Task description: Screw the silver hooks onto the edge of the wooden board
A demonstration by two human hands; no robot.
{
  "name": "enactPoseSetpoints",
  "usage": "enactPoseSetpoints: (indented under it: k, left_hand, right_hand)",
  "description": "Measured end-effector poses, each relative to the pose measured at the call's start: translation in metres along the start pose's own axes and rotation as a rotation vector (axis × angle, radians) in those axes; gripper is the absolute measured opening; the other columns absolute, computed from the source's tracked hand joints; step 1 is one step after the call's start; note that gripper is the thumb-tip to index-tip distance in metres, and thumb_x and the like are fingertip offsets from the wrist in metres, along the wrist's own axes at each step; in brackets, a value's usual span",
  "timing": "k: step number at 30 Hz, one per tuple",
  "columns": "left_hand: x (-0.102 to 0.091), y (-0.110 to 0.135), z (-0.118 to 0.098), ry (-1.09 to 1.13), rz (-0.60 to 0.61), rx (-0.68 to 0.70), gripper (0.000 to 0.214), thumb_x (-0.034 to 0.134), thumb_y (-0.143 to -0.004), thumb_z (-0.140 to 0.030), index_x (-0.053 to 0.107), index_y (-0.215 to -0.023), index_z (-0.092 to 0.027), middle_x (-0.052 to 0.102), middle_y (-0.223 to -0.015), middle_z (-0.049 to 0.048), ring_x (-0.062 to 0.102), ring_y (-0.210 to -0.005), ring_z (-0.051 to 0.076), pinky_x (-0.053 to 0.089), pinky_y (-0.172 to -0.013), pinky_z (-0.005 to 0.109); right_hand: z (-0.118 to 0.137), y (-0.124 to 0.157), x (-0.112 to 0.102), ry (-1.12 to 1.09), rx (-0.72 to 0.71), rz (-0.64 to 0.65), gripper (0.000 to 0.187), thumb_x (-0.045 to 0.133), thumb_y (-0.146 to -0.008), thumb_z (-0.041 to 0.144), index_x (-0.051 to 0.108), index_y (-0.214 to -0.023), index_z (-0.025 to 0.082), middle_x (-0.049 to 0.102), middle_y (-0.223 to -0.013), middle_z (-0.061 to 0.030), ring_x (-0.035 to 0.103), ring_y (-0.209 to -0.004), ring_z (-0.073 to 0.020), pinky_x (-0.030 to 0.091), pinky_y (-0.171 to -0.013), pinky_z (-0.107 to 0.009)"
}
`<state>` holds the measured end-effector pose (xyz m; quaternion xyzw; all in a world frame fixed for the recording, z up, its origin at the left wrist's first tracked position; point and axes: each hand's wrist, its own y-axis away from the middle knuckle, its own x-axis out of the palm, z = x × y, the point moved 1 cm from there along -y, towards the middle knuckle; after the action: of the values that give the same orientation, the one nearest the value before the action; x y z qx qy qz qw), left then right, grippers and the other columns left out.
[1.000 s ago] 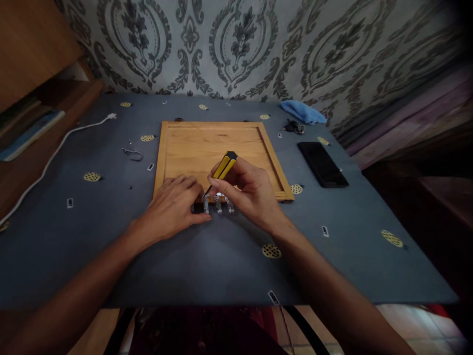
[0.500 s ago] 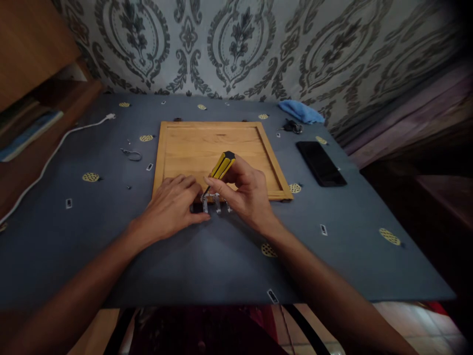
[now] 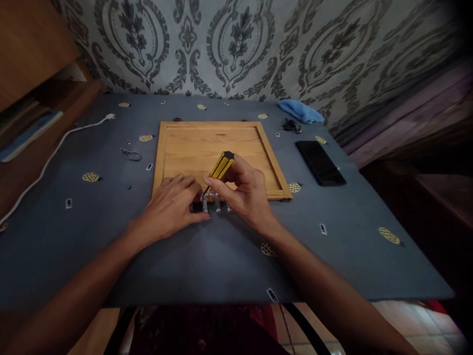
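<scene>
A wooden framed board (image 3: 199, 148) lies flat on the table. Metal hooks (image 3: 217, 203) stick out along its front edge, partly hidden by my fingers. My left hand (image 3: 172, 203) bears on the board's front left corner, fingers bent over the wood and thumb at the leftmost hook, steadying the hook piece. In my right hand (image 3: 247, 192) is a yellow and black screwdriver (image 3: 222, 165), tilted, its handle end up. Its dark shaft runs down to the left hook's upper end; the screw there is too small to make out.
Left of the board lie a small wire loop (image 3: 132, 155) and a tiny screw-like piece (image 3: 128, 187). A white cable (image 3: 62, 140) runs along the left. To the right are a black phone (image 3: 320, 162), keys (image 3: 291, 126) and a blue cloth (image 3: 301, 111).
The view shifts very slightly. Both hands, the screwdriver and the board stay in practically the same places.
</scene>
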<state>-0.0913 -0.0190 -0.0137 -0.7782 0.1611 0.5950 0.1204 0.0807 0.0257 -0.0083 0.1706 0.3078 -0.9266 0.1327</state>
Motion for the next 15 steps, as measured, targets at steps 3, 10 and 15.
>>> enactPoseSetpoints:
  k: [3, 10, 15]
  left_hand:
    - [-0.0003, -0.0002, 0.0, 0.0, 0.004, -0.003, 0.043, 0.076, -0.086, -0.049, 0.065, -0.112, -0.016, 0.067, -0.115, 0.0107, 0.061, -0.111, 0.033, 0.049, -0.095, 0.049]
    - [-0.0003, -0.0002, 0.0, -0.003, 0.0, 0.0, 0.043, 0.076, -0.086, -0.049, 0.065, -0.112, -0.016, 0.067, -0.116, 0.011, 0.06, -0.113, 0.034, 0.048, -0.096, 0.049]
    - [-0.0029, -0.0003, -0.0017, -0.005, 0.013, -0.01, 0.041, 0.078, -0.085, -0.05, 0.066, -0.103, -0.015, 0.067, -0.111, 0.0102, 0.061, -0.109, 0.033, 0.048, -0.094, 0.048]
  right_hand:
    - [-0.0013, 0.0001, 0.0004, 0.009, -0.002, 0.001, 0.031, 0.071, -0.092, 0.047, 0.056, -0.08, 0.023, 0.057, -0.069, 0.0037, 0.053, -0.062, -0.0132, 0.047, -0.059, -0.028]
    - [0.0015, 0.0022, 0.0008, -0.041, -0.013, -0.05, 0.031, 0.073, -0.091, 0.041, 0.054, -0.076, 0.022, 0.055, -0.067, 0.0046, 0.054, -0.062, -0.0113, 0.045, -0.057, -0.026]
    - [0.0077, 0.0013, -0.0036, -0.078, 0.038, -0.179, 0.033, 0.074, -0.09, 0.043, 0.052, -0.075, 0.023, 0.053, -0.065, 0.006, 0.055, -0.056, -0.0106, 0.046, -0.054, -0.026]
